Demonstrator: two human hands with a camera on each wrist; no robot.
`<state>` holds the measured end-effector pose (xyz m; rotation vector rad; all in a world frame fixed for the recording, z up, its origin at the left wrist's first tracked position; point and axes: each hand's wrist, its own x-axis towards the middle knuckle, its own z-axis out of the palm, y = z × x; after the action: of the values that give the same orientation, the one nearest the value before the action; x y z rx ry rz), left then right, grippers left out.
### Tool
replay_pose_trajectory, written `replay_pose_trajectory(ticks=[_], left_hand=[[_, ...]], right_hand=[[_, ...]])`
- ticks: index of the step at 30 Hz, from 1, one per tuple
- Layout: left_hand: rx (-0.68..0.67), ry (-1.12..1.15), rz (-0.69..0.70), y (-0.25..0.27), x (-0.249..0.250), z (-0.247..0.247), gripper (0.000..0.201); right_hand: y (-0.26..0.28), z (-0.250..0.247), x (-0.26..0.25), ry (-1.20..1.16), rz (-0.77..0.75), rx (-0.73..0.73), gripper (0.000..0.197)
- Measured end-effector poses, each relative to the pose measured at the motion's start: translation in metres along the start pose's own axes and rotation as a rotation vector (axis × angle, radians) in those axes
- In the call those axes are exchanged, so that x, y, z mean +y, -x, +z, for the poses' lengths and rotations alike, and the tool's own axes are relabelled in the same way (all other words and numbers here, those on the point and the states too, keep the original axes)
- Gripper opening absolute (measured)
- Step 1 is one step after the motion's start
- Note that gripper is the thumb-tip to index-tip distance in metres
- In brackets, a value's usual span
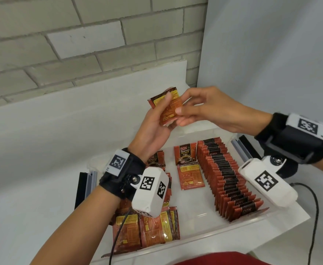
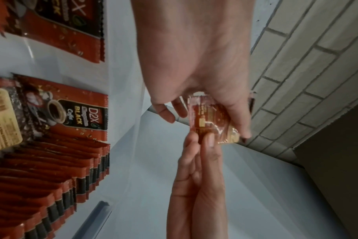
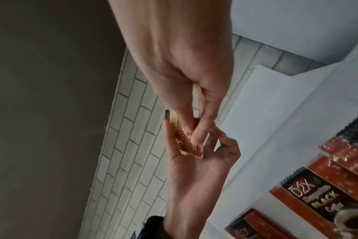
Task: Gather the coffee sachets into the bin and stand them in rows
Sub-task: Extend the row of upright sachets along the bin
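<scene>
above the bin [image 1: 204, 229], the left hand [image 1: 153, 127] grips a sachet [image 1: 168, 107] while the right hand [image 1: 204, 109] pinches its right edge.

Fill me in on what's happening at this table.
A person is sorting coffee sachets. Both hands are raised above the clear bin: the left hand holds one sachet while the right hand pinches its edge. In the bin, two rows of upright sachets stand on the right; loose sachets lie flat on the left.
</scene>
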<state>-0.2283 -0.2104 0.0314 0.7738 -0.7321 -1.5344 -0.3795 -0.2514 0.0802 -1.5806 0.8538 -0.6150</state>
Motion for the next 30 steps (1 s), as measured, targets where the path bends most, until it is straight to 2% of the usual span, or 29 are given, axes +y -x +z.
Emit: replay_pose_trajectory(ticks=[2, 5, 6, 7, 10, 11, 14, 18, 23, 26, 28, 30], left_hand=[[0.049, -0.018, -0.007, 0.001, 0.002, 0.003, 0.033], [0.096, 0.036, -0.047, -0.002, -0.001, 0.000, 0.077], [0.096, 0.073, -0.060, -0.003, -0.001, -0.001, 0.083], [0.088, 0.104, -0.071, -0.003, -0.001, -0.002, 0.080], [0.037, 0.130, -0.063, -0.002, -0.001, 0.000, 0.032], [0.021, 0.123, -0.042, -0.001, -0.001, 0.001, 0.023], [-0.009, 0.118, -0.006, -0.001, -0.001, 0.000, 0.027], [-0.100, 0.117, -0.035, 0.002, 0.003, 0.001, 0.035], [0.026, -0.138, 0.036, 0.004, 0.010, 0.009, 0.045], [0.046, -0.256, 0.044, 0.009, 0.012, 0.013, 0.043], [0.037, -0.314, 0.043, 0.014, 0.013, 0.014, 0.041], [0.033, -0.355, 0.037, 0.019, 0.016, 0.014, 0.040]], right_hand=[[0.000, -0.006, 0.000, 0.028, -0.095, 0.100, 0.022], [0.001, -0.016, -0.004, 0.146, -0.225, 0.220, 0.022], [0.002, -0.019, -0.006, 0.180, -0.250, 0.239, 0.024], [0.004, -0.021, -0.007, 0.210, -0.269, 0.250, 0.025], [0.009, -0.024, -0.006, 0.308, -0.320, 0.233, 0.026], [0.010, -0.024, -0.005, 0.347, -0.326, 0.225, 0.026], [0.010, -0.027, -0.001, 0.390, -0.324, 0.236, 0.023], [0.011, -0.030, -0.001, 0.378, -0.314, 0.262, 0.021], [0.012, -0.032, -0.009, 0.333, -0.137, 0.227, 0.041], [0.013, -0.036, -0.018, 0.120, -0.018, 0.147, 0.028], [0.014, -0.039, -0.022, 0.075, 0.038, 0.118, 0.018], [0.014, -0.042, -0.024, 0.079, 0.097, 0.081, 0.018]])
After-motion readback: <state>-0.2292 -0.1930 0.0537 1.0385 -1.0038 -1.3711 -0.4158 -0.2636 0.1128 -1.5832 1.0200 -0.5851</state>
